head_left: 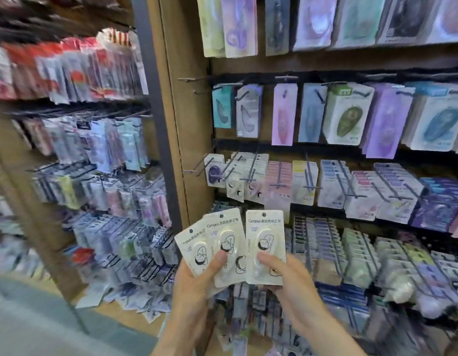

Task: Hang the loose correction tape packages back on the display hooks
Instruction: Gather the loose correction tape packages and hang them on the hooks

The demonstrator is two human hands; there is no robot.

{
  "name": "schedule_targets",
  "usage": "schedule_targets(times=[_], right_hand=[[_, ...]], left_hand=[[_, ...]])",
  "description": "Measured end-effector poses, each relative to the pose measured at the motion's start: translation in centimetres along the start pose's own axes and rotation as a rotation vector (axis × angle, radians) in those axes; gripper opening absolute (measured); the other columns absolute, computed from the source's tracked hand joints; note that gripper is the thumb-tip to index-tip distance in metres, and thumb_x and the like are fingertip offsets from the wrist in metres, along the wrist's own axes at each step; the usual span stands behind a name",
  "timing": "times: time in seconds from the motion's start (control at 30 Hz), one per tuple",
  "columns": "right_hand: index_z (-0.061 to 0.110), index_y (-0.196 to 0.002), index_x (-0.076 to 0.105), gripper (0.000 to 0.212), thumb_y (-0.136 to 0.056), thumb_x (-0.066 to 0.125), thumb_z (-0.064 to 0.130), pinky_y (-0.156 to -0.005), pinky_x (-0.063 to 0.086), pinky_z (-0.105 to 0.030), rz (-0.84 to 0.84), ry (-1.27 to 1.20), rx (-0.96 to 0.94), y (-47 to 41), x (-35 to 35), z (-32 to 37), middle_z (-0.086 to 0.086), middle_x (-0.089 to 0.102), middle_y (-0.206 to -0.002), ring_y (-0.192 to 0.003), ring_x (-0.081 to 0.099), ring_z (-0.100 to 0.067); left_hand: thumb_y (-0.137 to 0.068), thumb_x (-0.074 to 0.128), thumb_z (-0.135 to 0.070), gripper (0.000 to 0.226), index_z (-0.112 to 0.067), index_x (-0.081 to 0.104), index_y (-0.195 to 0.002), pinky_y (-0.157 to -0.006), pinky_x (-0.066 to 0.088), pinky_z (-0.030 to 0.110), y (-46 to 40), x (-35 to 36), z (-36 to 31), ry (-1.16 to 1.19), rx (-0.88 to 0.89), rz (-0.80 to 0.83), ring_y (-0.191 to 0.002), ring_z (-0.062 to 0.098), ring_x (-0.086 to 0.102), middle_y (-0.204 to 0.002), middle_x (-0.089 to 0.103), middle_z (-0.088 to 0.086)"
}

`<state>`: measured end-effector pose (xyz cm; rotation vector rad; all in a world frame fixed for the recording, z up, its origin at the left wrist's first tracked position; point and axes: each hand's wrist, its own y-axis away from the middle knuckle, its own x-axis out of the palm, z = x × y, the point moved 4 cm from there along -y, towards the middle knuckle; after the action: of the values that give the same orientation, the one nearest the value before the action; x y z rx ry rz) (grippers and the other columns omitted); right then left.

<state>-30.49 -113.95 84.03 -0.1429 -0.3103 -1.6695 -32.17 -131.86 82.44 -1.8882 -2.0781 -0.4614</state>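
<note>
Two bare grey metal hooks [200, 164] at the third row's left end were free. Adjacent grey hooks [251, 170] were packed with cream blister packages [235, 187]. Brown wooden upright panel [181, 124] blocked the left.

1. I see 3 cream-white correction tape packages: the single package [265, 246] and the 2 fanned packages [217, 249], each printed with a black line cartoon figure and grey lettering.
2. Each has a small dark hang hole at the top.
3. The upright display panel [181, 104] is tan brown, edged by a dark grey post [155, 98].
4. On the middle row, I note a teal package [222, 106], a pink-lilac package [283, 115], and a white package with a green oval [347, 115].
5. The purple packages [383, 122] hang beside them.
6. The left rack packages [68, 70] blur red and white.
7. The hooks [253, 168] are dark grey.
</note>
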Motion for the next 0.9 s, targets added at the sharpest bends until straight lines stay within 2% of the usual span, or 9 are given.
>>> schedule_targets(times=[0.13,0.23,0.3,0.37,0.4,0.6,0.67,0.77,0.9], right_hand=[[0.02,-0.114,0.075,0.019,-0.095,0.07,0.018,-0.078,0.054,-0.029,0.1,0.083,-0.012,-2.5,3.7,-0.6,0.001,0.079,-0.11,-0.099,0.075,-0.015],[0.022,-0.114,0.073,0.019,-0.095,0.072,0.02,-0.062,0.052,-0.021,0.081,0.124,-0.045,-5.6,5.4,-0.8,0.002,0.079,-0.108,-0.092,0.074,-0.014],[0.02,-0.119,0.071,0.025,-0.094,0.073,0.018,-0.073,0.059,-0.028,0.062,0.125,-0.058,-8.3,6.7,-0.8,0.001,0.079,-0.109,-0.098,0.075,-0.018],[0.021,-0.12,0.07,0.027,-0.093,0.074,0.019,-0.093,0.058,-0.041,0.05,0.127,-0.067,-10.8,8.0,-0.4,0.001,0.079,-0.11,-0.105,0.073,-0.021],[0.023,-0.119,0.07,0.026,-0.093,0.074,0.02,-0.096,0.056,-0.042,0.051,0.129,-0.073,-11.8,8.6,-0.2,0.002,0.079,-0.11,-0.106,0.073,-0.021],[0.023,-0.117,0.071,0.022,-0.095,0.072,0.018,-0.078,0.052,-0.03,-0.001,0.115,-0.081,-15.2,10.0,0.2,0.001,0.078,-0.11,-0.105,0.072,-0.021],[0.024,-0.119,0.071,0.024,-0.095,0.072,0.017,-0.079,0.054,-0.032,-0.019,0.125,-0.082,-15.6,10.0,-0.2,0.003,0.078,-0.111,-0.106,0.072,-0.02],[0.023,-0.121,0.07,0.026,-0.095,0.072,0.018,-0.077,0.055,-0.03,-0.042,0.142,-0.094,-15.5,9.9,-0.5,0.004,0.077,-0.113,-0.106,0.072,-0.018],[0.022,-0.119,0.071,0.024,-0.096,0.071,0.017,-0.076,0.052,-0.022,-0.064,0.16,-0.13,-15.4,10.1,-0.5,0.007,0.077,-0.112,-0.104,0.071,-0.01]], left_hand=[[-0.074,0.085,-0.015,0.056,-0.018,0.067,-0.127,-0.085,0.061,0.046,-1.6,-3.8,-1.0,0.004,0.007,-0.08,-0.103,0.03,0.078,-0.115,0.08,0.008],[-0.072,0.086,-0.014,0.057,-0.017,0.068,-0.126,-0.091,0.058,0.051,-2.9,-5.7,-1.3,0.01,-0.002,-0.136,-0.099,0.031,0.079,-0.112,0.08,0.008],[-0.069,0.088,-0.016,0.059,-0.018,0.069,-0.124,-0.092,0.059,0.052,-3.6,-6.7,-1.6,-0.007,0.001,-0.153,-0.1,0.028,0.079,-0.111,0.081,0.006],[-0.069,0.088,-0.016,0.059,-0.019,0.069,-0.124,-0.09,0.061,0.049,-4.2,-7.4,-1.8,-0.015,0.005,-0.157,-0.099,0.026,0.079,-0.11,0.081,0.005],[-0.069,0.088,-0.016,0.059,-0.019,0.068,-0.124,-0.087,0.061,0.047,-4.5,-7.7,-1.8,-0.013,0.005,-0.157,-0.098,0.026,0.079,-0.109,0.081,0.005],[-0.078,0.084,-0.009,0.052,-0.017,0.068,-0.127,-0.071,0.066,0.04,-5.4,-8.7,-1.6,0.001,-0.012,-0.12,-0.101,0.028,0.078,-0.111,0.081,0.006],[-0.074,0.085,-0.012,0.055,-0.019,0.068,-0.126,-0.075,0.065,0.043,-5.5,-8.9,-1.5,-0.002,-0.015,-0.111,-0.102,0.028,0.078,-0.112,0.081,0.006],[-0.071,0.087,-0.014,0.059,-0.017,0.069,-0.127,-0.091,0.061,0.054,-5.8,-9.0,-1.4,-0.016,-0.024,-0.096,-0.103,0.029,0.078,-0.113,0.08,0.007],[-0.07,0.087,-0.014,0.06,-0.016,0.068,-0.127,-0.083,0.064,0.049,-6.2,-9.0,-1.4,-0.014,-0.023,-0.084,-0.1,0.029,0.079,-0.111,0.081,0.006]])
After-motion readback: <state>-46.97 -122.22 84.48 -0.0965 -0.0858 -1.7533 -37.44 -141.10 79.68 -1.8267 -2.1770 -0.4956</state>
